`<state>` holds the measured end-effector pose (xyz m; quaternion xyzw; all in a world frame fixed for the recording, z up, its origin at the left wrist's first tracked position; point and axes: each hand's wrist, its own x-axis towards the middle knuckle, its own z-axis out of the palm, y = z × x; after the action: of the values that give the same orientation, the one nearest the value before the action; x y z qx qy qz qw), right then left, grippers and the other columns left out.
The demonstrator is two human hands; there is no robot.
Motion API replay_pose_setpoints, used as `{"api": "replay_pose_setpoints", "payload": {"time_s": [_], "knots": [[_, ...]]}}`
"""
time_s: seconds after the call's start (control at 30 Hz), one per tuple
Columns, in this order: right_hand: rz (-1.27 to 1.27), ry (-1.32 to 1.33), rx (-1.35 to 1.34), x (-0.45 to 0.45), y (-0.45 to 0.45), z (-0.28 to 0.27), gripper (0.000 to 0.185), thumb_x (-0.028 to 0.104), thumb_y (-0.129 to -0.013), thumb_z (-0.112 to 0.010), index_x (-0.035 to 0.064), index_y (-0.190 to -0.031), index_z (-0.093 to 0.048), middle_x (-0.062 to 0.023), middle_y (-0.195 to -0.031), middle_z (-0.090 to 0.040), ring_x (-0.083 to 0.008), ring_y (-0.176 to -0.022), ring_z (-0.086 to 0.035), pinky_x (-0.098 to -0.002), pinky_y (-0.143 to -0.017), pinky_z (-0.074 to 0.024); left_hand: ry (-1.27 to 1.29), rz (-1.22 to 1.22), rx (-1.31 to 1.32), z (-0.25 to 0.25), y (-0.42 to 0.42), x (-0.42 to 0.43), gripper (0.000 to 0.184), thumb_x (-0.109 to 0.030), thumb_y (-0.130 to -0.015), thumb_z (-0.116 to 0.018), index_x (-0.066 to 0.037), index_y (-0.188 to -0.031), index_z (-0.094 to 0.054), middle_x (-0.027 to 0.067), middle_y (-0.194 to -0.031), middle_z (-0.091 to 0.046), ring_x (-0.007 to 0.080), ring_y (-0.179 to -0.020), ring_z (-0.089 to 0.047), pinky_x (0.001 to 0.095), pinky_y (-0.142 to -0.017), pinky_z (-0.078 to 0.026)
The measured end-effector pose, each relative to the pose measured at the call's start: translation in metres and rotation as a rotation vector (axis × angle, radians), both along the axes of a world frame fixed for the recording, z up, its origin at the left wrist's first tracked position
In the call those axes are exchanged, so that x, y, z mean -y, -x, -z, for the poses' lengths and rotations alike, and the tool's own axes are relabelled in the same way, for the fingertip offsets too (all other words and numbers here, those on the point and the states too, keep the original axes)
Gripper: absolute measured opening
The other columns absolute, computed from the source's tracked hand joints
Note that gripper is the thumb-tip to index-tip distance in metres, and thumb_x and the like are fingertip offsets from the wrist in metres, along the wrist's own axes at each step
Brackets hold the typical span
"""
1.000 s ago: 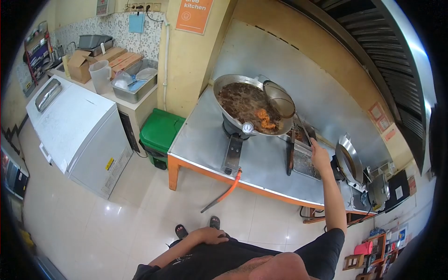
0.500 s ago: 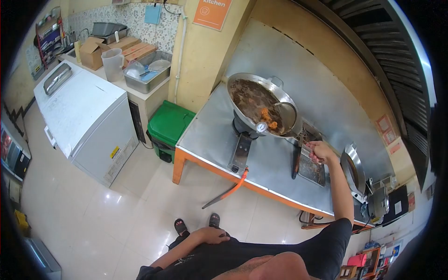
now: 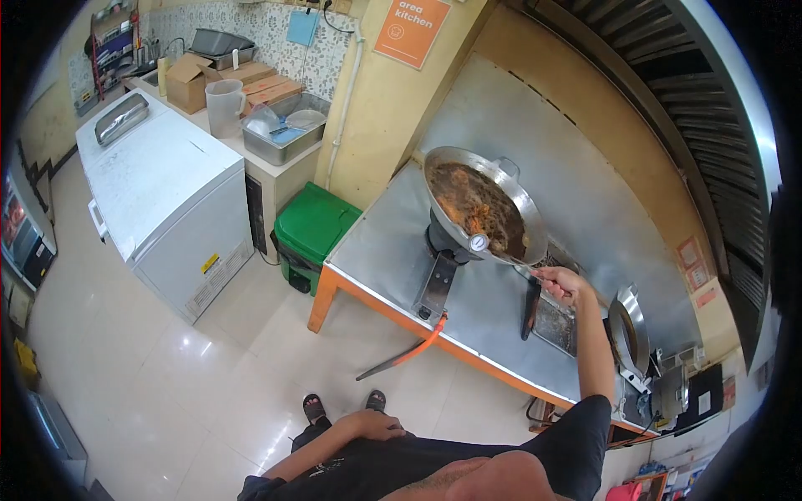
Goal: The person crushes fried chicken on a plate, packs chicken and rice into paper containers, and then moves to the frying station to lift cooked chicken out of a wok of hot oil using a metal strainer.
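Note:
My right hand (image 3: pixel 561 285) is closed around the handle of a wire skimmer (image 3: pixel 526 266) at the near right rim of a large wok (image 3: pixel 533 210). The skimmer's bowl is mostly hidden in dark, bubbling oil (image 3: pixel 457 179). Orange-brown fried pieces (image 3: pixel 478 219) float near the middle of the oil. A round dial thermometer (image 3: pixel 478 242) sits at the wok's front rim. My left hand (image 3: pixel 378 424) lies against the front of my dark shirt, away from the stove, its fingers resting flat and holding nothing visible.
A metal tray (image 3: pixel 558 326) and a dark-handled tool (image 3: pixel 530 307) lie below my right hand. Another pan (image 3: pixel 626 330) stands further right. A burner (image 3: pixel 436 284) with an orange hose (image 3: pixel 418 344) supports the wok. To the left are a green bin (image 3: pixel 316 221) and white chest freezer (image 3: pixel 167 184).
The skimmer's bowl, earlier raised at the wok's right side with orange pieces by it, has gone down into the oil. The pieces now lie further left. My left hand stays at my shirt.

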<state>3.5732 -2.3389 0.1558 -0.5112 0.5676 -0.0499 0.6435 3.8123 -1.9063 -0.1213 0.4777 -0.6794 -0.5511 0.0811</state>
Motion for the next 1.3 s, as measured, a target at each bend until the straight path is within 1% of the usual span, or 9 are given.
{"api": "replay_pose_setpoints", "payload": {"time_s": [0.27,0.33,0.53,0.57,0.67,0.87,1.07,1.17,1.3], "knots": [[0.208,-0.019,0.27,-0.007,-0.046,0.051,0.02,0.014,-0.105,-0.042,0.0062,-0.118,-0.055,0.0043,-0.066,-0.047,0.0005,-0.044,-0.035,-0.0141,-0.032,-0.0306,0.037,0.183,-0.035,-0.035,-0.001,0.01,0.054,-0.053,-0.101,-0.041,-0.013,-0.131,-0.059,0.0186,-0.122,-0.067,0.0377,-0.114,-0.063,0.0444,-0.1,-0.046],[0.222,0.024,0.26,-0.014,-0.038,0.048,0.021,0.016,-0.105,-0.044,0.0066,-0.116,-0.059,0.0055,-0.064,-0.046,0.001,-0.043,-0.034,-0.014,-0.032,-0.0307,0.075,0.18,-0.044,-0.016,0.003,0.01,0.054,-0.054,-0.101,-0.041,-0.013,-0.131,-0.059,0.0189,-0.122,-0.067,0.0374,-0.114,-0.063,0.0441,-0.1,-0.046],[0.169,0.196,0.073,-0.037,-0.008,0.01,0.021,0.012,-0.103,-0.045,0.0067,-0.119,-0.058,0.0051,-0.062,-0.046,0.001,-0.041,-0.034,-0.0135,-0.032,-0.0297,0.096,0.159,-0.06,0.003,0.004,0.01,0.054,-0.054,-0.101,-0.041,-0.012,-0.131,-0.059,0.0196,-0.121,-0.067,0.0374,-0.113,-0.063,0.0437,-0.1,-0.046],[0.157,0.224,0.019,-0.039,-0.006,0.004,0.027,0.007,-0.1,-0.043,0.0066,-0.124,-0.056,0.0037,-0.063,-0.048,-0.0005,-0.041,-0.035,-0.0149,-0.033,-0.0293,0.104,0.16,-0.063,0.003,0.003,0.009,0.054,-0.054,-0.101,-0.042,-0.012,-0.13,-0.059,0.0195,-0.121,-0.067,0.0374,-0.113,-0.063,0.0437,-0.099,-0.046],[0.07,0.269,-0.014,-0.02,0.017,0.012,0.032,0.004,-0.098,-0.041,0.0053,-0.128,-0.054,0.0015,-0.064,-0.051,-0.0033,-0.041,-0.038,-0.0183,-0.033,-0.03,0.106,0.127,-0.085,-0.007,-0.003,0.004,0.055,-0.054,-0.101,-0.042,-0.011,-0.129,-0.06,0.0198,-0.12,-0.067,0.0373,-0.112,-0.063,0.044,-0.099,-0.046],[-0.11,0.567,-0.316,-0.001,0.028,0.029,0.033,0.011,-0.101,-0.044,0.0053,-0.133,-0.052,-0.0016,-0.059,-0.051,-0.0104,-0.04,-0.044,-0.0279,-0.034,-0.033,0.107,0.115,-0.107,-0.018,-0.004,-0.001,0.056,-0.052,-0.101,-0.043,-0.006,-0.129,-0.06,0.0216,-0.12,-0.066,0.0373,-0.114,-0.062,0.0442,-0.1,-0.046],[-0.152,0.862,-0.514,-0.006,0.031,0.03,0.033,0.014,-0.102,-0.045,0.0051,-0.131,-0.058,-0.0048,-0.058,-0.052,-0.0146,-0.039,-0.047,-0.0316,-0.035,-0.0345,0.138,0.115,-0.179,-0.015,-0.008,-0.005,0.056,-0.052,-0.101,-0.044,-0.006,-0.128,-0.062,0.021,-0.121,-0.066,0.0374,-0.115,-0.061,0.0434,-0.1,-0.046],[-0.12,0.953,-0.542,-0.012,0.03,0.025,0.033,0.013,-0.101,-0.045,0.0044,-0.129,-0.061,-0.0056,-0.061,-0.055,-0.0147,-0.04,-0.047,-0.0334,-0.036,-0.0363,0.109,0.103,-0.1,-0.021,-0.01,-0.007,0.056,-0.053,-0.101,-0.044,-0.008,-0.128,-0.062,0.0204,-0.121,-0.066,0.0371,-0.114,-0.062,0.0434,-0.1,-0.046],[-0.317,1.32,-0.633,0.028,0.063,0.047,0.033,0.015,-0.099,-0.048,0.005,-0.128,-0.062,-0.0136,-0.078,-0.067,-0.0288,-0.061,-0.063,-0.0415,-0.058,-0.0499,0.013,0.084,-0.016,-0.042,-0.012,-0.007,0.056,-0.055,-0.1,-0.044,-0.008,-0.126,-0.063,0.0202,-0.12,-0.067,0.0367,-0.113,-0.063,0.0441,-0.099,-0.047]]}}
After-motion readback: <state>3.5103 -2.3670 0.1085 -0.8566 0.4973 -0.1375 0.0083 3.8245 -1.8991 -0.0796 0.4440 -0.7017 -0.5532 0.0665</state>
